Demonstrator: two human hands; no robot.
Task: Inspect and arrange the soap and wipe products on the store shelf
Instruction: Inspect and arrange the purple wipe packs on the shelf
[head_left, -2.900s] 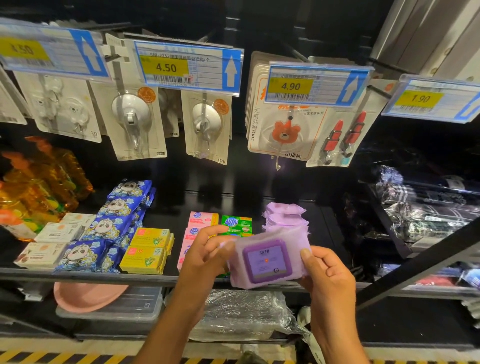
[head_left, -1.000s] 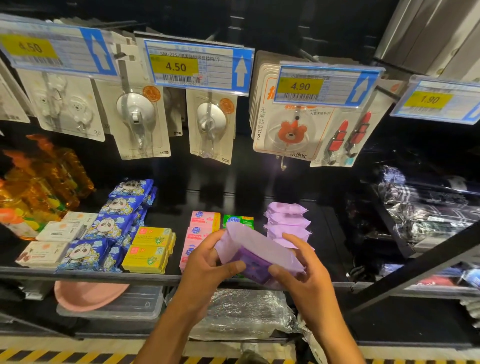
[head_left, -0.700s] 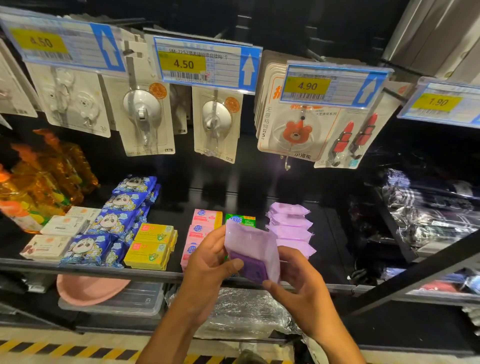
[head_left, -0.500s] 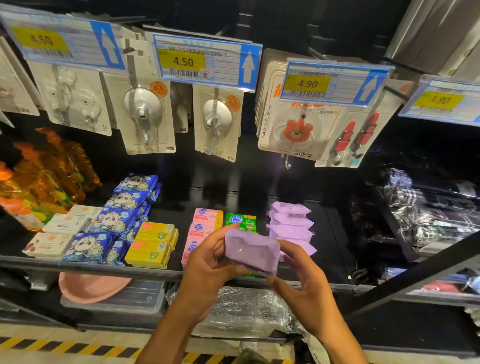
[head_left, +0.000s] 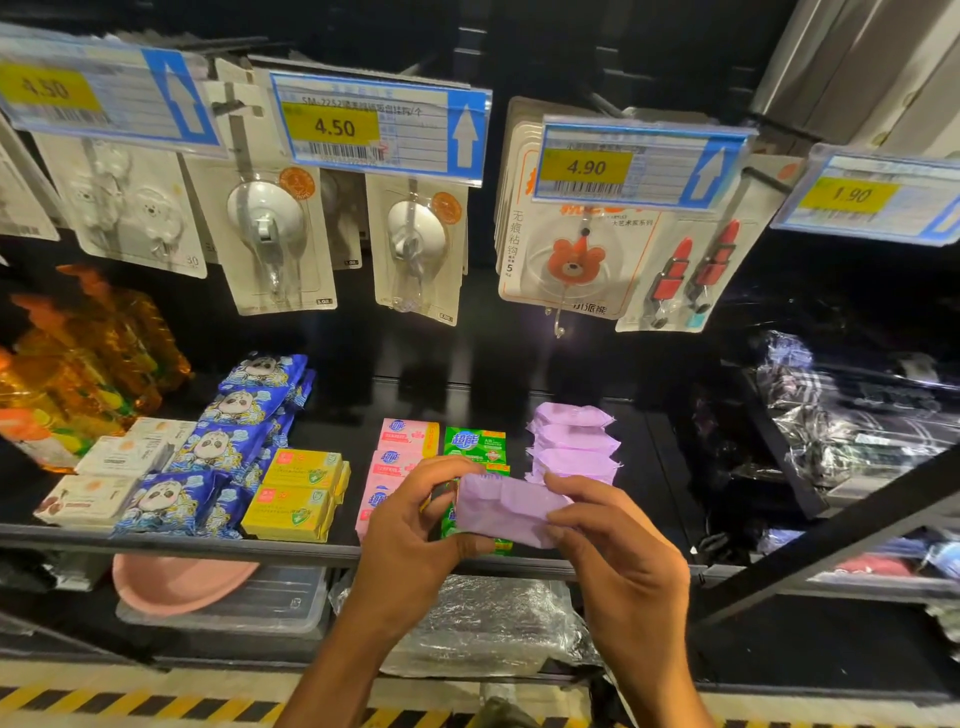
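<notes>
You hold the purple wipe pack (head_left: 506, 512) between both hands, in the air just in front of the shelf edge (head_left: 182, 545). Its plain side faces you and its long side runs left to right. Your left hand (head_left: 410, 540) grips the left end, fingers curled over the top and thumb beneath. Your right hand (head_left: 618, 551) pinches the right end between curled fingers and thumb.

Directly behind the grip stand the green soap boxes (head_left: 475, 441), the nearer one partly hidden by the pack. Behind your right hand, a row of matching purple packs (head_left: 574, 441) runs toward the back of the shelf. Behind your left hand sit the pink soap boxes (head_left: 408, 434), right against the green ones. Farther left of the grip come the yellow soap boxes (head_left: 298, 493), then the blue panda wipe packs (head_left: 234, 441), then the white soap boxes (head_left: 104, 478), with orange bottles (head_left: 67, 374) behind those.

Above the grip, hook cards (head_left: 415, 249) hang under price tags; the tag (head_left: 379, 127) up and to the left reads 4.50. Below the grip, on the lower shelf, lies a clear-wrapped bundle (head_left: 493, 623). To its left, a pink basin (head_left: 176, 582) rests on a clear lidded box (head_left: 249, 613).
</notes>
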